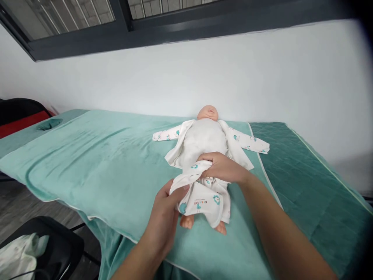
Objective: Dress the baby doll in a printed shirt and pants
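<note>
A baby doll (204,136) lies on its back, head away from me, feet toward me. Its white printed jacket (247,142) is spread open, sleeves stretched to both sides over a plain white torso. Over the doll's legs lies a white baby garment (201,194) with teal prints; whether it is pants is unclear. My left hand (167,206) pinches its left edge between thumb and fingers. At the doll's waist, my right hand (218,166) is closed on the upper part of the same cloth, fingertips partly hidden. Two bare doll feet (187,221) stick out below.
A teal sheet (110,171) covers the bed, with a darker green quilted cover (303,171) at right. A white wall (186,77) and dark window frame (175,23) stand behind. At lower left, a black chair (55,241) holds folded cloth (20,256).
</note>
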### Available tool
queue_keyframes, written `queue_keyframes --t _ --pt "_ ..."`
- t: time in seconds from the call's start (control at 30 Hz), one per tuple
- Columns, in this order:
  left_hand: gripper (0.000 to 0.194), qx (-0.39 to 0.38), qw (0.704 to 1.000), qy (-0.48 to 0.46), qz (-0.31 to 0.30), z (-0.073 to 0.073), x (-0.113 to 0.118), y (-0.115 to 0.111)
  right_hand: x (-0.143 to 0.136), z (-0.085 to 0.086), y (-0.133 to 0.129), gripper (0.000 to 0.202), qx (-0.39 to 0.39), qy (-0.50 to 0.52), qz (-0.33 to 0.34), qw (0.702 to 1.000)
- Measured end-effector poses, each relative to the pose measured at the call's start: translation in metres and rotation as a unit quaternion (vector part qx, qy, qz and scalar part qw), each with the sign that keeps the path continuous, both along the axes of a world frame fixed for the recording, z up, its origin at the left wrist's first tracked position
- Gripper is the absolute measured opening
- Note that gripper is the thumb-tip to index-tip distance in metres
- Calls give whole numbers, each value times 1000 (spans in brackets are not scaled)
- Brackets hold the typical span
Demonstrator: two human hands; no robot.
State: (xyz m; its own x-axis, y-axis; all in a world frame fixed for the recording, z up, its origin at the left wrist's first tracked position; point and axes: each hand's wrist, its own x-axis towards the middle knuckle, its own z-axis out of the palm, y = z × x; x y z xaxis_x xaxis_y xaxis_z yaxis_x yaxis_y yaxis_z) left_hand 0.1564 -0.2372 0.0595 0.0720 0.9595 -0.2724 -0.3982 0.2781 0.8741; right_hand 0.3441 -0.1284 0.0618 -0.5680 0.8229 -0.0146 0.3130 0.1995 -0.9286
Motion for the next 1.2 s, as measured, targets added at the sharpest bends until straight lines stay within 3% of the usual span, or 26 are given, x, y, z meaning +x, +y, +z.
queue_keyframes --t 0.1,0.27,0.5,0.7,0.87,1.2 --pt "27 -25 999 10 -28 3 -2 -15 -1 0 -1 22 25 -35 24 999" --pt "30 -66 996 -16 58 6 -2 -36 -4 1 -5 24 33 -80 85 993" --pt "47 -127 984 -59 111 4 3 -60 -2 6 -10 26 41 -130 92 986" --pt "52 -221 954 -89 185 -28 2 -75 -8 3 -13 26 51 -175 100 978" --pt "44 -188 958 -84 201 -56 3 -79 -11 0 -14 29 74 -207 103 970" --pt "44 -134 970 14 202 -60 -4 -71 -14 -4 -15 49 113 -226 92 963"
